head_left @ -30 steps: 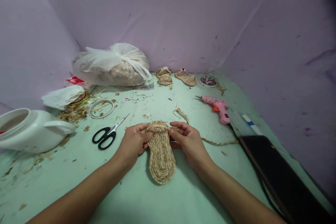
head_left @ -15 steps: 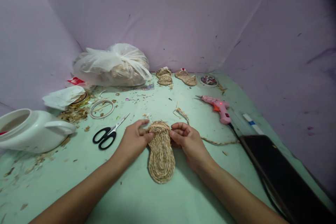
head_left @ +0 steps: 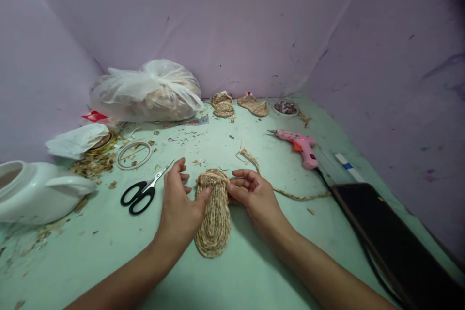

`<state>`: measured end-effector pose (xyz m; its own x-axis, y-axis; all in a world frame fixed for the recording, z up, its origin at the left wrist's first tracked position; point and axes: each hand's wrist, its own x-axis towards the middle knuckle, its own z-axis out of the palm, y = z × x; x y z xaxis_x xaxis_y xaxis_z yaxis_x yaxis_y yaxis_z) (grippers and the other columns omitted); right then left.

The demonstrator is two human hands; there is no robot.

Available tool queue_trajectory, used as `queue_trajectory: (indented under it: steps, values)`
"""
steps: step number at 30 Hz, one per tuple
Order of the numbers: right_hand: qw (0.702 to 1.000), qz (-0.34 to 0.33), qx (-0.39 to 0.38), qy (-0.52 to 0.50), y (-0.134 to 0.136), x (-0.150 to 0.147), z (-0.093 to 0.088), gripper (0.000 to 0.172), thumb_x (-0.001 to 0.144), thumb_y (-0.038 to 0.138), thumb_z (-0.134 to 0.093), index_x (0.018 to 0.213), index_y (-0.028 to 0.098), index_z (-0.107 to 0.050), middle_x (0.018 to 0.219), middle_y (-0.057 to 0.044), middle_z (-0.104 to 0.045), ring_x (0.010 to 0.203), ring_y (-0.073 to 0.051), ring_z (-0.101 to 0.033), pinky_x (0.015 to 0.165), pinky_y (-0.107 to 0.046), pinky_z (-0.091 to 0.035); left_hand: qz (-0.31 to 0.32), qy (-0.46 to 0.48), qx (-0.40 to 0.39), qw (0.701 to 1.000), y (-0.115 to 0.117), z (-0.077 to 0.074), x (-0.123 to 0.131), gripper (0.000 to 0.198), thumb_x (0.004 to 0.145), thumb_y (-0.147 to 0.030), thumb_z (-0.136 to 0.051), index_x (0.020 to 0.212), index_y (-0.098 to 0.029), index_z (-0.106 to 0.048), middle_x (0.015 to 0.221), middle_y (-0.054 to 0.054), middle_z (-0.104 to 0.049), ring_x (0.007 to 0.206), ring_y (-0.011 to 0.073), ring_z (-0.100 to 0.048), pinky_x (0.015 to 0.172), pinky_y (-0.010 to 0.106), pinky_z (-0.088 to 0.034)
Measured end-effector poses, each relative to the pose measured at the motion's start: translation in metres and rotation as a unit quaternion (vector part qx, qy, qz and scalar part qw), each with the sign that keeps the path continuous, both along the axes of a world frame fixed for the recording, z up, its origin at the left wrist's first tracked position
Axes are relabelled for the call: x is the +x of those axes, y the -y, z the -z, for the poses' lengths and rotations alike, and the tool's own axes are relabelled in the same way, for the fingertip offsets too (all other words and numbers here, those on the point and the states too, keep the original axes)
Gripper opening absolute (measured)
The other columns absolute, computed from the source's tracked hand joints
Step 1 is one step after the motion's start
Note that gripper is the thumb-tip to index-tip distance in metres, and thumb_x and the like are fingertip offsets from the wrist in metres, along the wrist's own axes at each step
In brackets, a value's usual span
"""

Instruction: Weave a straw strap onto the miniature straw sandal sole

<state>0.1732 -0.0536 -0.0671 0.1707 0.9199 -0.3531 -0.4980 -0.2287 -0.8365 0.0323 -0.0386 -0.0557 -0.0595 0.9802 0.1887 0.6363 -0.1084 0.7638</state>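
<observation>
A small woven straw sandal sole point(head_left: 214, 213) lies flat on the pale green table point(head_left: 254, 271) in front of me. My left hand point(head_left: 179, 206) rests beside its left edge, fingers spread, with the thumb pressing on the weave near the toe end. My right hand point(head_left: 254, 196) sits at the sole's right edge, fingers curled and pinching the braid near the toe. A loose braided straw cord point(head_left: 290, 193) trails off to the right from behind my right hand.
Black scissors point(head_left: 140, 193) lie left of my left hand, by a white ring point(head_left: 133, 154) and a white jug point(head_left: 36, 193). A pink glue gun point(head_left: 300, 145) lies at the right, a dark slab point(head_left: 392, 242) nearer. A plastic bag point(head_left: 145, 92) and small straw sandals point(head_left: 236, 105) sit at the back.
My left hand opened, its fingers lifting off the sole and spreading toward the scissors while the thumb stays on it. The view shifted slightly; the sole sits a little lower left.
</observation>
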Motion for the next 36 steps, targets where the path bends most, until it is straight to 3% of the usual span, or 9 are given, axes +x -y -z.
queue_trajectory:
  steps: [4, 10, 17, 20, 23, 25, 27, 31, 36]
  values:
    - [1.0, -0.014, -0.01, -0.01, 0.002, 0.0, -0.001, 0.042, 0.048, 0.02, -0.078, 0.081, 0.016, -0.051, 0.059, 0.003, -0.061, 0.052, -0.013, -0.058, 0.056, -0.029, -0.049, 0.036, 0.111, -0.101, 0.988, -0.007, 0.002, -0.001, 0.076, 0.065, -0.031, -0.065, 0.129, -0.013, -0.027, 0.111, 0.013, -0.05, 0.086, 0.0194, -0.056, 0.073, 0.034, -0.049]
    - [1.0, -0.029, -0.008, 0.001, 0.004, -0.002, -0.001, 0.038, 0.05, 0.017, -0.074, 0.079, 0.017, -0.049, 0.06, 0.002, -0.061, 0.054, -0.011, -0.056, 0.059, -0.027, -0.043, 0.094, 0.135, -0.143, 0.976, -0.006, -0.005, 0.001, 0.065, 0.066, -0.025, -0.063, 0.125, -0.017, -0.036, 0.084, 0.004, -0.063, 0.073, 0.0189, -0.061, 0.07, 0.033, -0.047]
    - [0.998, -0.044, -0.019, -0.029, 0.005, -0.002, -0.007, 0.032, 0.049, 0.01, -0.067, 0.069, 0.018, -0.044, 0.057, 0.004, -0.057, 0.054, -0.009, -0.051, 0.059, -0.024, -0.035, 0.108, 0.201, -0.182, 0.957, -0.006, -0.009, 0.002, 0.062, 0.064, -0.018, -0.062, 0.121, -0.015, -0.038, 0.077, 0.002, -0.062, 0.066, 0.0159, -0.059, 0.062, 0.028, -0.047]
    - [0.998, -0.057, -0.004, -0.009, 0.004, -0.003, -0.006, 0.026, 0.051, 0.011, -0.064, 0.065, 0.018, -0.044, 0.058, 0.005, -0.054, 0.053, -0.008, -0.047, 0.057, -0.024, -0.032, 0.118, 0.139, -0.157, 0.971, -0.006, -0.004, 0.001, 0.057, 0.068, -0.02, -0.06, 0.12, -0.015, -0.038, 0.081, 0.004, -0.061, 0.071, 0.0183, -0.06, 0.066, 0.032, -0.048]
    - [0.997, -0.038, 0.019, 0.057, 0.005, -0.006, -0.004, 0.02, 0.055, 0.014, -0.062, 0.064, 0.018, -0.045, 0.059, 0.005, -0.051, 0.052, -0.008, -0.043, 0.054, -0.024, -0.031, 0.097, -0.02, 0.022, 0.995, -0.003, 0.0, -0.002, 0.055, 0.068, -0.02, -0.06, 0.119, -0.015, -0.041, 0.108, 0.012, -0.054, 0.1, 0.0262, -0.052, 0.083, 0.042, -0.043]
    - [0.994, -0.031, 0.032, 0.103, 0.006, -0.008, -0.002, 0.018, 0.058, 0.014, -0.061, 0.066, 0.019, -0.045, 0.061, 0.005, -0.051, 0.054, -0.009, -0.043, 0.055, -0.025, -0.033, 0.127, -0.108, 0.161, 0.973, 0.001, -0.002, -0.003, 0.046, 0.069, -0.016, -0.058, 0.114, -0.015, -0.046, 0.116, 0.013, -0.048, 0.11, 0.0274, -0.043, 0.091, 0.044, -0.037]
    - [0.99, -0.039, 0.045, 0.127, 0.007, -0.01, -0.002, 0.017, 0.061, 0.014, -0.06, 0.068, 0.019, -0.045, 0.062, 0.004, -0.051, 0.055, -0.009, -0.044, 0.055, -0.025, -0.034, 0.186, -0.152, 0.223, 0.945, 0.004, -0.007, -0.003, 0.029, 0.073, -0.012, -0.053, 0.101, -0.015, -0.055, 0.106, 0.011, -0.054, 0.102, 0.025, -0.047, 0.088, 0.043, -0.037]
    - [0.987, -0.044, 0.054, 0.143, 0.009, -0.011, -0.003, 0.018, 0.064, 0.014, -0.06, 0.071, 0.019, -0.044, 0.064, 0.004, -0.052, 0.055, -0.009, -0.045, 0.055, -0.025, -0.036, 0.208, -0.204, 0.187, 0.938, 0.006, -0.013, 0.0, 0.013, 0.078, -0.013, -0.048, 0.081, -0.017, -0.06, 0.08, 0.006, -0.062, 0.079, 0.0215, -0.052, 0.075, 0.04, -0.038]
    - [0.99, -0.032, 0.045, 0.131, 0.009, -0.011, -0.001, 0.021, 0.063, 0.013, -0.061, 0.073, 0.02, -0.043, 0.065, 0.004, -0.054, 0.055, -0.009, -0.048, 0.055, -0.025, -0.039, 0.196, -0.188, 0.067, 0.96, 0.002, -0.015, 0.001, 0.013, 0.076, -0.016, -0.047, 0.071, -0.019, -0.059, 0.07, 0.003, -0.062, 0.074, 0.0207, -0.052, 0.071, 0.037, -0.037]
